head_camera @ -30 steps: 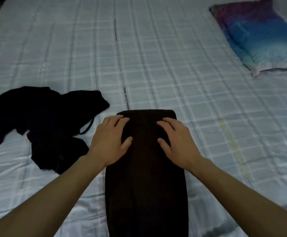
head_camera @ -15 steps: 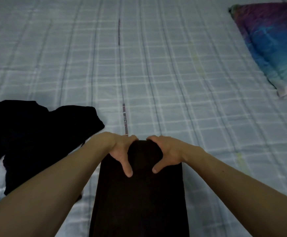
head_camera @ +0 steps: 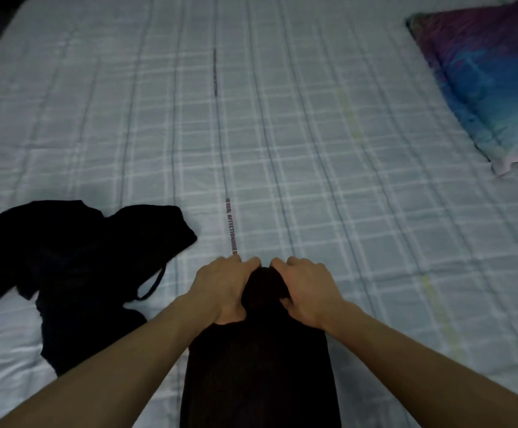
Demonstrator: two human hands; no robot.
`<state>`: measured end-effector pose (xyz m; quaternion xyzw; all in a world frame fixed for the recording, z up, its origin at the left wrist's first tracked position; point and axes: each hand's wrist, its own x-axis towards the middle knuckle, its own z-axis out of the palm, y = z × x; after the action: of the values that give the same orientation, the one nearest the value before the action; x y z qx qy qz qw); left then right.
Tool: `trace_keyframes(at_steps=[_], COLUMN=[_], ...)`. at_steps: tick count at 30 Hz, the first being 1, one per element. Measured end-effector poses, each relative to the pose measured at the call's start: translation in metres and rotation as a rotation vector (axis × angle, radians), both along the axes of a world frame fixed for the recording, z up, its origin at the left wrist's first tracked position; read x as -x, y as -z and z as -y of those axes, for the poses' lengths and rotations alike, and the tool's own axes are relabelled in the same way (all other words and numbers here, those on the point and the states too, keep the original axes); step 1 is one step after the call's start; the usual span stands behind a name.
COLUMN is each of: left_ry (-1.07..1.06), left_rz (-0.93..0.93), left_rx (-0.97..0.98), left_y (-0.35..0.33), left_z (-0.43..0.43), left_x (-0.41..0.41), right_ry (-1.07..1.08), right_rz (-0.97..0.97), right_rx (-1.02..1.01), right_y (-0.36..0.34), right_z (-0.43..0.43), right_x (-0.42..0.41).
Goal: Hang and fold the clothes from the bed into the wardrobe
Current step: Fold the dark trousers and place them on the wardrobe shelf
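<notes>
A dark brown folded garment (head_camera: 260, 372) lies lengthwise on the bed, running from the lower edge up to my hands. My left hand (head_camera: 220, 288) grips its far end from the left, fingers curled under the cloth. My right hand (head_camera: 308, 290) grips the same end from the right. The far end is bunched up between both hands. A loose black garment (head_camera: 66, 270) with a thin strap lies crumpled to the left, apart from my arms.
The bed (head_camera: 313, 149) is covered by a pale blue checked sheet with a printed stripe down the middle. A blue and purple pillow (head_camera: 492, 81) rests at the upper right. The bed's dark left edge shows at the top left corner.
My hands went from lying flat on the brown garment to grasping its far end, which is now gathered and lifted slightly toward me.
</notes>
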<state>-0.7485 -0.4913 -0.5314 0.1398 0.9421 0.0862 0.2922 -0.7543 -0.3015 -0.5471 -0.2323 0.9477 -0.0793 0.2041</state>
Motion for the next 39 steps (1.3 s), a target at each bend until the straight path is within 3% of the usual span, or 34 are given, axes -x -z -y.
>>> trace_keyframes(at_steps=[4, 12, 15, 19, 23, 28, 30, 39], left_ry=[0.028, 0.040, 0.051, 0.101, 0.117, 0.125, 0.128, 0.063], left_rz=[-0.180, -1.024, -1.146, -1.242, -1.087, -0.503, -0.298, -0.333], left_rx=[0.012, -0.020, -0.056, -0.064, -0.065, 0.024, 0.064, -0.056], left_y=[-0.079, -0.300, -0.331, -0.307, -0.241, -0.152, -0.130, -0.134], left_z=[0.001, 0.006, 0.007, 0.013, 0.015, 0.009, 0.008, 0.014], left_x=[-0.009, -0.011, -0.041, -0.085, -0.141, -0.236, -0.265, -0.269], right_ry=[0.027, 0.212, 0.180, 0.104, 0.069, -0.053, -0.079, -0.144], right_rz=[-0.138, -0.925, -1.007, -0.974, -0.794, -0.216, -0.104, -0.021], right_rx=[0.050, 0.223, 0.257, 0.236, 0.179, -0.055, -0.086, -0.045], right_y=[-0.083, -0.306, -0.340, -0.322, -0.256, -0.167, -0.148, -0.157], right_z=[-0.003, 0.006, 0.009, 0.010, 0.004, 0.002, 0.000, -0.004], right_x=[-0.007, -0.009, -0.038, -0.085, -0.136, -0.225, -0.254, -0.241])
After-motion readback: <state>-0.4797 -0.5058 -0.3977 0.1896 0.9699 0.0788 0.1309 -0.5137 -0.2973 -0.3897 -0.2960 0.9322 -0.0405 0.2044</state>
